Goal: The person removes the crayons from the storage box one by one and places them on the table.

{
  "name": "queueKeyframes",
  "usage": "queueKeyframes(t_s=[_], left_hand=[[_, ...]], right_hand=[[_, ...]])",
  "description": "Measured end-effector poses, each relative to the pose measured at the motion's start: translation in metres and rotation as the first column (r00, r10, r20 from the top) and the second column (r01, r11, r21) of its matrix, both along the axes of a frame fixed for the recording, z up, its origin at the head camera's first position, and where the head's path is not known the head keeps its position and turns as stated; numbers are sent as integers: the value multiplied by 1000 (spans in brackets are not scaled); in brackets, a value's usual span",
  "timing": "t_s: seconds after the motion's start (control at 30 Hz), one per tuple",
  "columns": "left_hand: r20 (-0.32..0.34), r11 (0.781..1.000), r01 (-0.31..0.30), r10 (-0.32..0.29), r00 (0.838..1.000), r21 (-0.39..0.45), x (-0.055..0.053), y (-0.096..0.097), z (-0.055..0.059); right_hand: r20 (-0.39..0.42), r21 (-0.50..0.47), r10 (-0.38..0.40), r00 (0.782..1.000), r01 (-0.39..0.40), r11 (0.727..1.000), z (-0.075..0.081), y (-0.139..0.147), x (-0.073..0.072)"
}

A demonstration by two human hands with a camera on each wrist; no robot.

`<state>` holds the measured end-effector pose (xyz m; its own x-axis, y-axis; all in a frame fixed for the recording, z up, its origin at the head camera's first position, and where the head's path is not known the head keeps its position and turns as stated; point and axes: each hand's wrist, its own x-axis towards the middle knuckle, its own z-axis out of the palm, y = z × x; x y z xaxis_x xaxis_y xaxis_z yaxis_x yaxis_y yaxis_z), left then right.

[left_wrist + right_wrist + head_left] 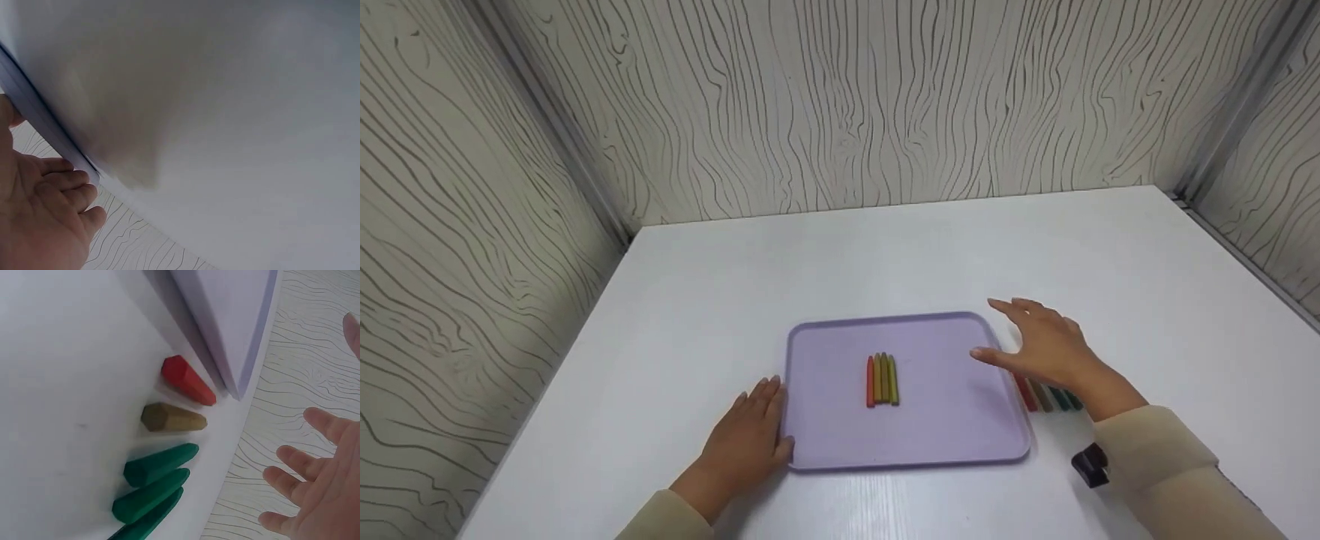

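A lilac tray (937, 424) lies flat on the white table, with several crayons side by side near its middle: a red crayon (871, 382) at the left, then yellow-brown and olive ones. My left hand (746, 431) rests at the tray's left edge; in the left wrist view its thumb and fingers touch the rim (42, 121). Over the tray's right edge hovers my right hand (1050, 349), fingers spread and holding nothing. Below it on the table lie a red crayon (189, 382), a brown crayon (174, 418) and several green crayons (160, 465), partly hidden in the head view.
A small black object (1090, 465) sits against the right sleeve (1155, 450). The white table (825, 262) stretches back to a panel wall (847, 105) with a wood-grain pattern, and more panels stand left and right.
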<state>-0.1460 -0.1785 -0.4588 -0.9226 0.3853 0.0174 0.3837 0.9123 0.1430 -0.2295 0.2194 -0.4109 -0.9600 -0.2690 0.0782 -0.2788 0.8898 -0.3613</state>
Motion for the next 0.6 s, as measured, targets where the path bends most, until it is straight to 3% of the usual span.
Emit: queueKeyframes(t_s=[0.23,0.6], left_hand=[[22,999,-2,3,1000,-32,-1,2,2],[-2,1000,7,-7,1000,-20,1,1,4]], right_hand=[[-27,-7,33,999,-33,999,-2,-18,-2],[2,25,74,997,-74,997,-15,-62,-3]])
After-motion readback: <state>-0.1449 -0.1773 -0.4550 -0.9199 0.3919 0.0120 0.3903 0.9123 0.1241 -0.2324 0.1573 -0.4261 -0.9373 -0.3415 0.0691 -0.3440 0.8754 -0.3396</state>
